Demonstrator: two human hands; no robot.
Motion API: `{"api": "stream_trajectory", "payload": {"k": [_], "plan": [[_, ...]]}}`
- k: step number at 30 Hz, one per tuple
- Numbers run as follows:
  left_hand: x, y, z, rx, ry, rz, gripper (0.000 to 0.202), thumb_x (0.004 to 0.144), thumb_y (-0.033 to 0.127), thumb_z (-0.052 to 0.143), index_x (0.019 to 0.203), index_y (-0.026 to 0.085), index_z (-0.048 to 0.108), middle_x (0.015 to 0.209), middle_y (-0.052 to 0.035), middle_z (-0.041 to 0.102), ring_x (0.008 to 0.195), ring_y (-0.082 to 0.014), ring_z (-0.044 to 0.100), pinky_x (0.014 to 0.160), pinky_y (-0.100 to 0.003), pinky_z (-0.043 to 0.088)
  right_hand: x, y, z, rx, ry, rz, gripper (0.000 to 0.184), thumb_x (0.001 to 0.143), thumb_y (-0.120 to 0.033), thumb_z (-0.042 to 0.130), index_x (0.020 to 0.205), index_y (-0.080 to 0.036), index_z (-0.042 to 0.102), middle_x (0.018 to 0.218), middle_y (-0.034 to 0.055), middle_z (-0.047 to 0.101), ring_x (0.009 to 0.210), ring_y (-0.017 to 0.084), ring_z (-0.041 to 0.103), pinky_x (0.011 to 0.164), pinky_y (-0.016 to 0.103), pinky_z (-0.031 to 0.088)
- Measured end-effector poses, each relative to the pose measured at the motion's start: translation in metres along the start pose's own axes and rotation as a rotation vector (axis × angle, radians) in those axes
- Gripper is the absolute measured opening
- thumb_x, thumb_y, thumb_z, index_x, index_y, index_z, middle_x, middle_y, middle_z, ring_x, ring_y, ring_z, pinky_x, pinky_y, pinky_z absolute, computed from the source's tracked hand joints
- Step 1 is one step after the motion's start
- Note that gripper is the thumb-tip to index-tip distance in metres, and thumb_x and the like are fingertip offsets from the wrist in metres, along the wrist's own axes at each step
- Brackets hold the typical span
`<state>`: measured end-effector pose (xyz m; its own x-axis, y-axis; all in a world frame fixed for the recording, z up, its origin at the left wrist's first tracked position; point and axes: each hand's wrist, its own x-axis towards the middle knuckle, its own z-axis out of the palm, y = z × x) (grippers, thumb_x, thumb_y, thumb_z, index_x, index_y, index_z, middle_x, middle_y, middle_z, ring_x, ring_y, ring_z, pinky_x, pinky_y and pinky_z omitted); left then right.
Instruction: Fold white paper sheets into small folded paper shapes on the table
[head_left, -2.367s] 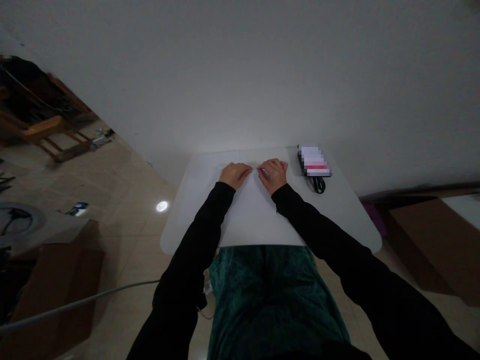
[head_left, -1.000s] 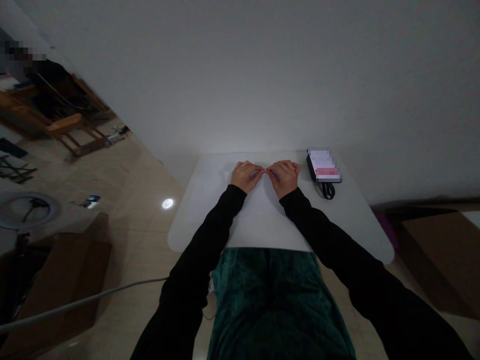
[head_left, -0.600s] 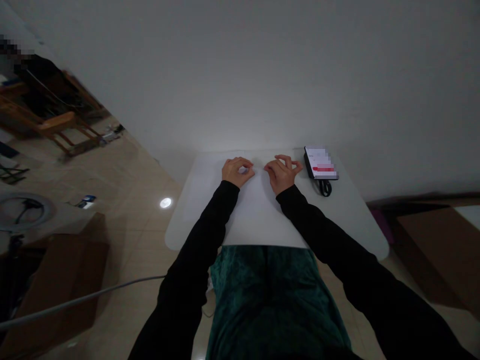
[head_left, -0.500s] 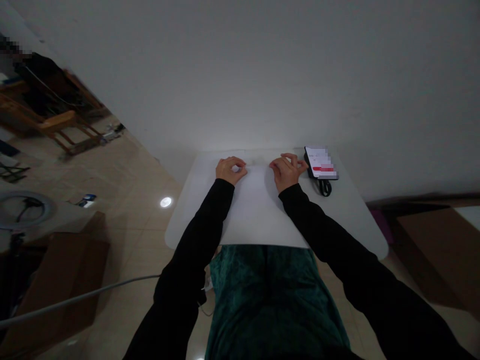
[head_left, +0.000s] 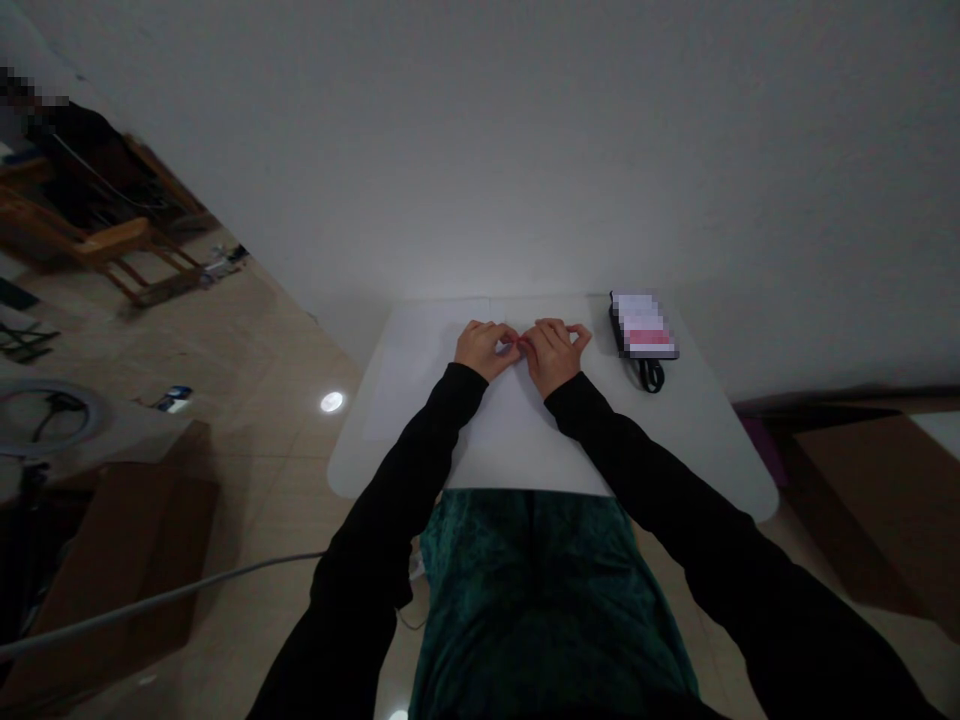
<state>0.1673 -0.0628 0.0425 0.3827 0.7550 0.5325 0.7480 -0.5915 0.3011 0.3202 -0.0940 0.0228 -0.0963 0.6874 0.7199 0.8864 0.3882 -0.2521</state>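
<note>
Over the middle of the white table (head_left: 555, 455), my left hand (head_left: 484, 350) and my right hand (head_left: 553, 355) meet at the fingertips. Both are closed in a pinch, the right hand's outer fingers slightly raised. A white sheet of paper (head_left: 499, 405) appears to be pinched between them; its edge at the fingertips is mostly covered. Another pale sheet (head_left: 409, 375) lies flat on the table to the left of my left hand. White on white, the sheets' outlines are faint.
A phone (head_left: 646, 325) with a lit screen rests on a dark object at the back right of the table, a black cable loop (head_left: 651, 376) beside it. The wall (head_left: 525, 150) rises behind. Cardboard boxes (head_left: 112, 560) stand on the floor, and a wooden chair (head_left: 116, 240) is far left.
My hands have come together from a gap apart; the right moved left and the left moved right, both slightly nearer me. The paper edge stretched between them is now mostly hidden.
</note>
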Motion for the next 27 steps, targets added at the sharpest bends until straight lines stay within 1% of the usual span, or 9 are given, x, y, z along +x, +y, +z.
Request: {"api": "stream_trajectory", "payload": {"k": [3, 6, 8, 11, 15, 17, 20, 22, 27], "plan": [[0.0, 0.001, 0.0, 0.012, -0.026, -0.035, 0.011, 0.075, 0.023, 0.066, 0.084, 0.019, 0.071, 0.081, -0.0014, 0.075, 0.081, -0.0196, 0.071, 0.086, -0.035, 0.046, 0.001, 0.001, 0.0, 0.013, -0.035, 0.006, 0.018, 0.093, -0.018, 0.051, 0.08, -0.019, 0.064, 0.09, 0.0046, 0.073, 0.104, 0.022, 0.057, 0.092, 0.041, 0.017], [0.0, 0.001, 0.0, -0.014, 0.001, -0.093, 0.011, 0.073, 0.026, 0.068, 0.081, 0.02, 0.071, 0.08, -0.0003, 0.076, 0.08, -0.0197, 0.072, 0.088, -0.035, 0.047, 0.003, 0.003, -0.001, 0.033, -0.044, 0.045, 0.019, 0.092, -0.017, 0.051, 0.078, -0.02, 0.063, 0.085, 0.0042, 0.072, 0.099, 0.022, 0.057, 0.091, 0.04, 0.016], [0.001, 0.0, -0.002, -0.052, 0.011, -0.143, 0.011, 0.071, 0.029, 0.07, 0.079, 0.021, 0.072, 0.077, 0.001, 0.076, 0.078, -0.0199, 0.072, 0.087, -0.034, 0.048, 0.003, 0.003, 0.0, 0.04, -0.032, 0.075, 0.018, 0.092, -0.017, 0.052, 0.077, -0.02, 0.063, 0.086, 0.0042, 0.073, 0.101, 0.023, 0.057, 0.09, 0.041, 0.016], [0.0, -0.005, -0.005, -0.115, -0.003, -0.213, 0.012, 0.068, 0.032, 0.073, 0.075, 0.022, 0.073, 0.072, 0.0013, 0.075, 0.077, -0.0201, 0.073, 0.082, -0.032, 0.051, 0.003, 0.002, 0.001, 0.053, 0.001, 0.113, 0.018, 0.091, -0.017, 0.052, 0.077, -0.02, 0.063, 0.088, 0.0031, 0.073, 0.108, 0.024, 0.056, 0.091, 0.042, 0.014], [-0.001, -0.019, -0.005, -0.195, -0.012, -0.296, 0.01, 0.064, 0.028, 0.072, 0.072, 0.021, 0.073, 0.07, 0.0004, 0.074, 0.074, -0.0192, 0.072, 0.074, -0.03, 0.052, 0.003, 0.004, 0.003, 0.055, 0.011, 0.138, 0.02, 0.092, -0.016, 0.051, 0.076, -0.02, 0.062, 0.088, 0.0027, 0.073, 0.11, 0.024, 0.056, 0.09, 0.042, 0.015], [-0.001, -0.027, -0.004, -0.253, -0.05, -0.336, 0.012, 0.062, 0.028, 0.072, 0.071, 0.02, 0.073, 0.069, -0.0004, 0.073, 0.071, -0.0186, 0.07, 0.071, -0.029, 0.053, 0.004, 0.006, 0.003, 0.05, 0.005, 0.156, 0.021, 0.092, -0.016, 0.05, 0.076, -0.02, 0.062, 0.087, 0.0031, 0.073, 0.109, 0.024, 0.056, 0.09, 0.043, 0.015], [-0.001, -0.036, -0.005, -0.395, -0.181, -0.408, 0.013, 0.06, 0.027, 0.071, 0.068, 0.016, 0.072, 0.063, -0.0021, 0.07, 0.063, -0.0173, 0.067, 0.062, -0.027, 0.051, 0.004, 0.008, 0.003, 0.057, 0.003, 0.182, 0.021, 0.091, -0.016, 0.05, 0.075, -0.02, 0.062, 0.087, 0.0036, 0.072, 0.108, 0.024, 0.056, 0.091, 0.043, 0.015], [-0.002, -0.04, -0.008, -0.475, -0.242, -0.459, 0.011, 0.06, 0.025, 0.07, 0.063, 0.015, 0.07, 0.058, -0.0025, 0.068, 0.058, -0.0157, 0.064, 0.056, -0.025, 0.048, 0.004, 0.01, 0.003, 0.06, 0.001, 0.193, 0.02, 0.091, -0.016, 0.05, 0.075, -0.02, 0.062, 0.087, 0.0039, 0.071, 0.107, 0.024, 0.056, 0.091, 0.043, 0.015], [-0.003, -0.047, -0.021, -0.502, -0.243, -0.542, 0.007, 0.058, 0.022, 0.069, 0.058, 0.014, 0.069, 0.05, 0.0001, 0.063, 0.051, -0.0126, 0.059, 0.049, -0.022, 0.043, 0.004, 0.013, 0.002, 0.036, 0.003, 0.23, 0.021, 0.091, -0.016, 0.049, 0.076, -0.02, 0.062, 0.086, 0.0045, 0.071, 0.106, 0.025, 0.055, 0.092, 0.044, 0.016]]}}
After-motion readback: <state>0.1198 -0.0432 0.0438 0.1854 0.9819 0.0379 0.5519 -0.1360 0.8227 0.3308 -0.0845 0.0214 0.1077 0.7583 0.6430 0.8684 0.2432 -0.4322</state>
